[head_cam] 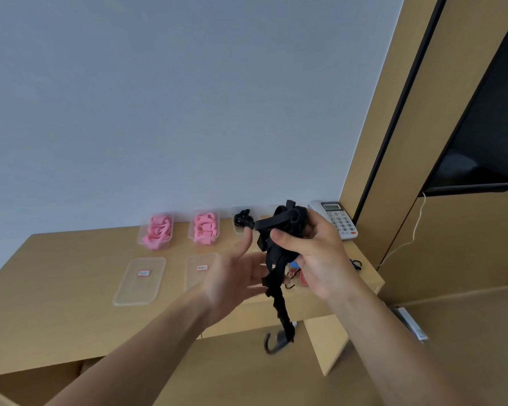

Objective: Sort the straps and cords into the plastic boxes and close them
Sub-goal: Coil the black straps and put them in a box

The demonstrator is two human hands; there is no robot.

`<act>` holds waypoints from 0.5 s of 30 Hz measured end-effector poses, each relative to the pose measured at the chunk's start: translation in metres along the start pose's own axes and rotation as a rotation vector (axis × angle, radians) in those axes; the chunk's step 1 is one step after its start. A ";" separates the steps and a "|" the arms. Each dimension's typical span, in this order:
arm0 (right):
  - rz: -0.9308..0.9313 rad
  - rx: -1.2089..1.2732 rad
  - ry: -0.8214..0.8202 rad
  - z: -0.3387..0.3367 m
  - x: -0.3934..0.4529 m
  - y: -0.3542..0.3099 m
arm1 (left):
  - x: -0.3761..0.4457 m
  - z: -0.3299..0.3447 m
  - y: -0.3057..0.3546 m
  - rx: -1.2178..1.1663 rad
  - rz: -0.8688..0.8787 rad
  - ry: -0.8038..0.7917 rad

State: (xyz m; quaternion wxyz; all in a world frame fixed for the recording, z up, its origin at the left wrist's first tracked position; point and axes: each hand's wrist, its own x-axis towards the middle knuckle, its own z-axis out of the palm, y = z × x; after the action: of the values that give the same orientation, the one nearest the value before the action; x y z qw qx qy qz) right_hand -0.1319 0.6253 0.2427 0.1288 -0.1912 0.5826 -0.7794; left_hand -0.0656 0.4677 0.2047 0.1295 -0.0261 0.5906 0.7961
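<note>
My right hand (317, 253) grips a bundle of black straps (285, 227) above the table; one end hangs down with a hook at its tip (276, 342). My left hand (235, 273) is open just left of the hanging strap, fingers spread, blurred. Along the wall stand two clear plastic boxes with pink straps, one on the left (156, 231) and one beside it (205, 228), and a third box holding black cords (243, 219). Two clear lids lie flat in front of them, the left lid (140, 281) and the right lid (200, 269), the latter partly behind my left hand.
The wooden table (71, 303) runs along a pale wall. A white desk phone (339, 219) sits at the back right corner. Red-and-white and blue cords (298, 272) lie under my right hand. A dark screen (487, 136) hangs on the wooden panel at right.
</note>
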 end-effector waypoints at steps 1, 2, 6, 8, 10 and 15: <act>-0.032 -0.034 0.017 0.000 0.000 0.000 | 0.000 0.000 -0.002 -0.030 -0.027 -0.024; -0.071 -0.085 0.027 0.001 -0.001 -0.001 | 0.000 0.001 -0.003 -0.070 -0.043 -0.041; -0.243 -0.343 0.011 -0.002 -0.004 0.004 | -0.002 0.006 0.002 -0.289 -0.068 -0.068; -0.335 -0.519 0.006 -0.003 -0.006 0.009 | -0.002 0.007 0.007 -0.383 -0.072 -0.086; -0.427 -0.717 -0.002 -0.002 -0.009 0.012 | -0.003 0.008 0.013 -0.442 -0.072 -0.098; -0.530 -0.893 -0.236 -0.003 -0.015 0.010 | -0.001 0.002 0.022 -0.513 -0.015 -0.176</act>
State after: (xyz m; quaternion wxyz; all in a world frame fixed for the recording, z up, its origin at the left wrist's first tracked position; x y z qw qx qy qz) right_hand -0.1203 0.6311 0.2306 -0.1017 -0.4542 0.7710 -0.4347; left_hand -0.0695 0.4629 0.2264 0.1753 0.0067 0.3557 0.9180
